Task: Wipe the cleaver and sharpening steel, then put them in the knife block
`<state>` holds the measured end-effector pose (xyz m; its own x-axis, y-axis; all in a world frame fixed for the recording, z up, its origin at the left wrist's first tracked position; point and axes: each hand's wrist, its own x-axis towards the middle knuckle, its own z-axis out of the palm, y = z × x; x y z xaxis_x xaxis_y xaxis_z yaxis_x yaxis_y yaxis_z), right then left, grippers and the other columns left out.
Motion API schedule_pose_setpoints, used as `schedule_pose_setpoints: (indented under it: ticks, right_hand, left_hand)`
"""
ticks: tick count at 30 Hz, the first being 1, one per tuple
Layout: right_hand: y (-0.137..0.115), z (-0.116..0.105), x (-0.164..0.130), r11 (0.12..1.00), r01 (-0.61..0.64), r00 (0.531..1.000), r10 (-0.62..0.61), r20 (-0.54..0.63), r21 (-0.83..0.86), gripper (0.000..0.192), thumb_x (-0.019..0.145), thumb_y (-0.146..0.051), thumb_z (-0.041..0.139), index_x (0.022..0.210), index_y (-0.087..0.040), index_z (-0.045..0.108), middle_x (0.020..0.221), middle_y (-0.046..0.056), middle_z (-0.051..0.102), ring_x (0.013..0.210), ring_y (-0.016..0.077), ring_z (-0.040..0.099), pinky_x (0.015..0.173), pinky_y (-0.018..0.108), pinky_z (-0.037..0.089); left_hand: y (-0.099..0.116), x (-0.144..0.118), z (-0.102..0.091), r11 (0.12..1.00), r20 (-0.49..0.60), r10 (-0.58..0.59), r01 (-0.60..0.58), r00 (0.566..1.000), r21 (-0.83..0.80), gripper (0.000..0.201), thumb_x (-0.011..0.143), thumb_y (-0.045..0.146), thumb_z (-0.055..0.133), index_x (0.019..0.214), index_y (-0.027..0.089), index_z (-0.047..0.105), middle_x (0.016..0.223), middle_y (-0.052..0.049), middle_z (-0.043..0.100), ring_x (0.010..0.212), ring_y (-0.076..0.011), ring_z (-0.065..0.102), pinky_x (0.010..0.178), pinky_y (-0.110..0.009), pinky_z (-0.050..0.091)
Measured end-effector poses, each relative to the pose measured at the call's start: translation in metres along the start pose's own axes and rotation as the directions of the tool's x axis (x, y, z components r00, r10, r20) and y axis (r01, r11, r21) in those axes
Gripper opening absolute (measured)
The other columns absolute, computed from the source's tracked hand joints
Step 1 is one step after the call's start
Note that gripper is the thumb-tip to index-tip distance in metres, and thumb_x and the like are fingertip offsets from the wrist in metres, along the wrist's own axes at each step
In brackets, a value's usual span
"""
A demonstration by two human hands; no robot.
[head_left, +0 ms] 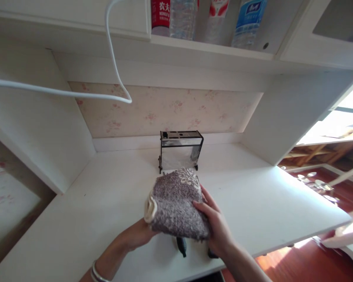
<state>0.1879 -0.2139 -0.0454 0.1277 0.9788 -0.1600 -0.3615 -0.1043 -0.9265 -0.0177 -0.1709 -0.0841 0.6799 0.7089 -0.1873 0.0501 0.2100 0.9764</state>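
Observation:
Both my hands hold a folded grey-brown fluffy towel [176,203] just above the white desk [106,203]. My left hand [137,235] grips its near left side from underneath. My right hand [216,225] holds the right side, fingers spread over the top. Beyond the towel stands a shiny metal toaster [181,150] near the back wall. Two small dark objects [181,246] lie on the desk under the towel, partly hidden.
A white cable [114,66] hangs in a loop from the upper left. Bottles [182,17] stand on the shelf above. The desk's right edge [326,231] drops to a red wooden floor. A white side panel [32,133] closes the left.

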Motion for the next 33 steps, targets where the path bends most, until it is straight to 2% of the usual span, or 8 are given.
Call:
schedule_pose_setpoints:
  ticks: [4, 8, 14, 19, 22, 24, 27, 33]
  right_hand:
    - [-0.048, -0.042, 0.012, 0.981, 0.127, 0.992, -0.129, -0.004, -0.146, 0.078, 0.075, -0.036, 0.058, 0.145, -0.03, 0.023, 0.125, 0.007, 0.057, 0.095, 0.0257, 0.064, 0.078, 0.038, 0.052]
    - [-0.073, -0.105, 0.028, 0.92, 0.229, 0.962, -0.264, -0.07, -0.319, 0.074, 0.079, -0.039, 0.051, 0.146, -0.029, 0.02, 0.127, 0.008, 0.056, 0.093, 0.0246, 0.065, 0.077, 0.038, 0.052]
    - [-0.055, -0.211, 0.046, 0.836, -0.086, 0.962, -0.072, -0.263, -0.543, 0.068, 0.071, -0.033, 0.062, 0.136, -0.021, 0.043, 0.119, 0.01, 0.061, 0.09, 0.0236, 0.065, 0.073, 0.033, 0.052]
    - [-0.052, -0.253, 0.055, 0.571, -0.185, 0.949, -0.107, -0.295, -0.8, 0.068, 0.072, -0.044, 0.061, 0.132, -0.017, 0.048, 0.108, 0.012, 0.066, 0.085, 0.0236, 0.065, 0.074, 0.034, 0.05]
    - [-0.06, -0.245, 0.055, 0.228, -0.13, 0.888, -0.406, -0.216, -0.965, 0.057, 0.078, -0.053, 0.052, 0.122, -0.017, 0.057, 0.112, 0.013, 0.062, 0.081, 0.0233, 0.062, 0.075, 0.036, 0.047]
    - [-0.064, -0.222, 0.048, 0.084, -0.057, 0.878, -0.47, -0.09, -0.995, 0.049, 0.084, -0.053, 0.044, 0.117, -0.019, 0.06, 0.103, 0.011, 0.065, 0.075, 0.0209, 0.061, 0.073, 0.035, 0.046]
    - [-0.065, -0.168, 0.026, 0.041, 0.234, 0.956, -0.193, 0.222, -0.971, 0.039, 0.09, -0.044, 0.037, 0.114, -0.024, 0.061, 0.079, 0.004, 0.067, 0.064, 0.0163, 0.059, 0.064, 0.028, 0.044]
    - [-0.052, -0.087, -0.01, -0.139, 0.579, 0.808, 0.23, 0.542, -0.804, 0.04, 0.087, -0.02, 0.037, 0.119, -0.032, 0.058, 0.067, 0.001, 0.066, 0.059, 0.0158, 0.061, 0.056, 0.025, 0.034]
  left_hand:
    - [0.009, 0.0, 0.009, 0.996, 0.155, 0.079, -0.083, 0.985, 0.019, 0.07, 0.073, 0.045, 0.068, 0.136, 0.029, 0.042, 0.141, -0.01, 0.043, 0.128, -0.0295, 0.039, 0.106, -0.045, 0.029]
    - [0.01, 0.002, 0.008, 0.997, 0.126, 0.07, -0.065, 0.99, -0.043, 0.072, 0.084, 0.042, 0.057, 0.144, 0.037, 0.018, 0.145, -0.01, 0.036, 0.12, -0.0245, 0.05, 0.1, -0.043, 0.036]
    - [0.014, 0.001, -0.012, 0.999, -0.099, -0.011, 0.007, 0.995, -0.033, 0.05, 0.086, 0.04, 0.054, 0.131, 0.021, 0.048, 0.111, -0.009, 0.065, 0.092, -0.0203, 0.063, 0.096, -0.039, 0.042]
    - [0.015, 0.006, -0.022, 0.994, -0.239, -0.06, 0.036, 0.969, -0.103, 0.038, 0.084, 0.041, 0.056, 0.114, 0.018, 0.059, 0.102, -0.008, 0.066, 0.084, -0.0177, 0.062, 0.089, -0.036, 0.046]
    - [0.01, 0.01, -0.024, 0.989, -0.295, -0.104, 0.066, 0.95, -0.135, 0.033, 0.081, 0.04, 0.059, 0.104, 0.018, 0.063, 0.097, -0.007, 0.065, 0.079, -0.0157, 0.061, 0.082, -0.032, 0.048]
    - [0.007, 0.013, -0.025, 0.987, -0.309, -0.12, 0.08, 0.943, -0.14, 0.03, 0.08, 0.039, 0.061, 0.099, 0.017, 0.064, 0.092, -0.006, 0.065, 0.075, -0.0147, 0.059, 0.078, -0.03, 0.048]
    - [0.004, 0.015, -0.024, 0.989, -0.307, -0.116, 0.082, 0.945, -0.121, 0.027, 0.08, 0.038, 0.06, 0.096, 0.017, 0.064, 0.084, -0.005, 0.064, 0.074, -0.0151, 0.058, 0.075, -0.029, 0.047]
    - [-0.002, 0.013, -0.023, 0.997, -0.3, -0.069, 0.057, 0.951, -0.049, 0.03, 0.08, 0.04, 0.057, 0.098, 0.016, 0.063, 0.08, -0.005, 0.064, 0.076, -0.0167, 0.058, 0.075, -0.031, 0.046]
